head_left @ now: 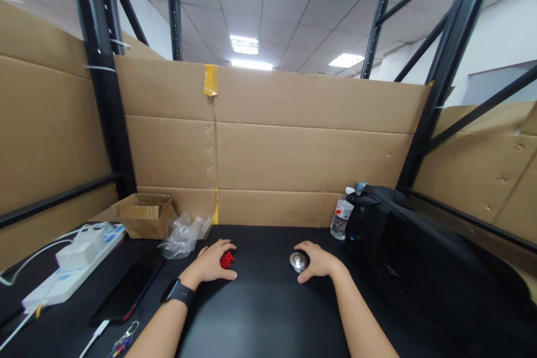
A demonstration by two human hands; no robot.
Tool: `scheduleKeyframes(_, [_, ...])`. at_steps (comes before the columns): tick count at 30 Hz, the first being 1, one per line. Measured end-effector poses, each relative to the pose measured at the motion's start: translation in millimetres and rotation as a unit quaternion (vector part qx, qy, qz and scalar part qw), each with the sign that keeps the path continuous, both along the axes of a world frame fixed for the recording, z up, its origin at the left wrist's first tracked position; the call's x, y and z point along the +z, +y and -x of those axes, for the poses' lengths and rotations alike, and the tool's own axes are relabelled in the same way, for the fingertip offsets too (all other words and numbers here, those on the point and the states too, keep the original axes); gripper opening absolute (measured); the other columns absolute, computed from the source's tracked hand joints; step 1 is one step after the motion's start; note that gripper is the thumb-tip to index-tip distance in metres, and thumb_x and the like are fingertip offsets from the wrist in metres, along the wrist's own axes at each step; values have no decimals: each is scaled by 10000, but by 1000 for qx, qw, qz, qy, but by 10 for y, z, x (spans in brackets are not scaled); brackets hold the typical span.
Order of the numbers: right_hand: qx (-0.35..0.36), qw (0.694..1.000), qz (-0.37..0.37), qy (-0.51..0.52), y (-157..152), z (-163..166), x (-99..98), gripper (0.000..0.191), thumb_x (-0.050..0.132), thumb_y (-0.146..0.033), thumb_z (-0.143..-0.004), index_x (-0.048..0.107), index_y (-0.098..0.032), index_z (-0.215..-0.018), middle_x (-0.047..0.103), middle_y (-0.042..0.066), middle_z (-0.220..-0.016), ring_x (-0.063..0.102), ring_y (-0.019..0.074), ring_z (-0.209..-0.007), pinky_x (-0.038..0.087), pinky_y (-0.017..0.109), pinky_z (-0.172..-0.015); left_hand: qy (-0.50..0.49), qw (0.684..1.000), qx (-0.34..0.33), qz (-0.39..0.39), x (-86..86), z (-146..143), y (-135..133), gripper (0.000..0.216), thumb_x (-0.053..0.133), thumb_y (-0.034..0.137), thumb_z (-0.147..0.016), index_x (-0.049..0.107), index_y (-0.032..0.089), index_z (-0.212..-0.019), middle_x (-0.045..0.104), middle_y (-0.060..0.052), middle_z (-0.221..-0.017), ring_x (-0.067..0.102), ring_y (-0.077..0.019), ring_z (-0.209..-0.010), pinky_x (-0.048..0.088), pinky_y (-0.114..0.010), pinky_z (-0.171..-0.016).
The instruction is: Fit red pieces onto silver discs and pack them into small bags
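My left hand is low over the black tabletop, fingers and thumb curved apart around a small red tangled bundle. The bundle looks like cord, but its exact kind is unclear. Opposite it, my right hand arches around a round, shiny silver metal piece with a small raised centre. Thumb and fingers stay spread on either side of this piece, with small gaps visible. Part of each object is hidden by the hand beside it. A dark watch is on my left wrist.
At left are a white power strip with plugs, a dark phone, a keyring, an open cardboard box and crumpled clear plastic. A water bottle and black bag stand right. Cardboard walls surround the table.
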State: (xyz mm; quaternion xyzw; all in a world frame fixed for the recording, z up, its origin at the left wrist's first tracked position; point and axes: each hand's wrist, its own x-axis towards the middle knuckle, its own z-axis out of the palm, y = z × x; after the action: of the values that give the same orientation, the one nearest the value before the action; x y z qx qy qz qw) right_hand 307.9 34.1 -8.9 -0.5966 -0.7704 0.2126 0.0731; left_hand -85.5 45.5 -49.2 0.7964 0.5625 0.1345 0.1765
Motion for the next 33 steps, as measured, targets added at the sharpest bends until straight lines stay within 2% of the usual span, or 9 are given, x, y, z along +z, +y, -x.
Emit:
scheduleKeyframes(3, [1, 1000, -7, 9, 14, 3, -23, 947, 942, -364, -402, 638, -284, -1296, 566, 80, -1390, 526, 349, -1276, 410, 406, -1058, 2, 1000, 1, 1, -32, -7, 31, 868, 824, 551, -583, 581, 300, -1377, 412, -106, -1574, 304, -378, -1481, 274, -554, -1177])
scheduleKeyframes(7, [-5, 1000, -10, 16, 36, 0, -55, 1000, 946, -349, -378, 616, -295, -1321, 591, 73, -1353, 550, 340, -1251, 436, 382, -1028, -4, 1000, -7, -12, -70, -16, 70, 852, 840, 521, -568, 605, 301, -1357, 444, -96, -1555, 326, -355, -1477, 287, -463, -1197])
scheduleKeyframes(15, [-22, 1000, -17, -1, -17, 82, -10, 938, 938, -405, -392, 641, -331, -1279, 589, 65, -1351, 529, 365, -1270, 441, 429, -1022, -3, 1000, -5, -8, -22, -51, 31, 851, 833, 542, -572, 614, 301, -1357, 450, -90, -1553, 333, -372, -1470, 294, -458, -1201])
scheduleKeyframes(23, [-29, 999, -5, -13, -31, 108, -10, 843, 861, -475, -519, 624, -318, -1313, 553, 88, -1412, 495, 384, -1308, 422, 534, -1031, 2, 1000, -2, -16, -37, -68, 49, 792, 811, 506, -611, 618, 301, -1352, 457, -89, -1548, 361, -359, -1457, 303, -453, -1194])
scheduleKeyframes(25, [-40, 999, -8, -19, -40, 156, -8, 930, 865, -486, -503, 575, -322, -1371, 484, 107, -1493, 434, 407, -1364, 392, 591, -1045, 4, 1000, -4, -16, -42, -62, 52, 781, 798, 529, -627, 617, 302, -1353, 458, -90, -1547, 359, -362, -1457, 310, -457, -1187])
scheduleKeyframes(27, [-43, 998, -42, -15, -55, 251, -10, 996, 854, -536, -517, 515, -323, -1429, 368, 115, -1587, 338, 410, -1437, 332, 609, -1093, 5, 1000, -8, -22, -29, -68, 34, 775, 787, 568, -637, 621, 305, -1347, 469, -91, -1538, 377, -363, -1445, 328, -457, -1173])
scheduleKeyframes(30, [-31, 993, -116, 2, -70, 449, -42, 886, 726, -638, -691, 479, -293, -1469, 277, 103, -1642, 240, 357, -1504, 234, 534, -1181, 0, 999, -6, -49, 23, -113, -26, 708, 709, 673, -701, 649, 311, -1305, 530, -90, -1482, 457, -343, -1389, 366, -449, -1138])
scheduleKeyframes(33, [-20, 990, -140, -20, -53, 623, -127, 802, 599, -669, -807, 469, -261, -1486, 243, 100, -1656, 164, 342, -1534, 138, 517, -1218, -8, 997, 12, -73, 86, -192, -93, 616, 474, 757, -851, 694, 316, -1221, 609, -78, -1390, 535, -307, -1313, 396, -448, -1097])
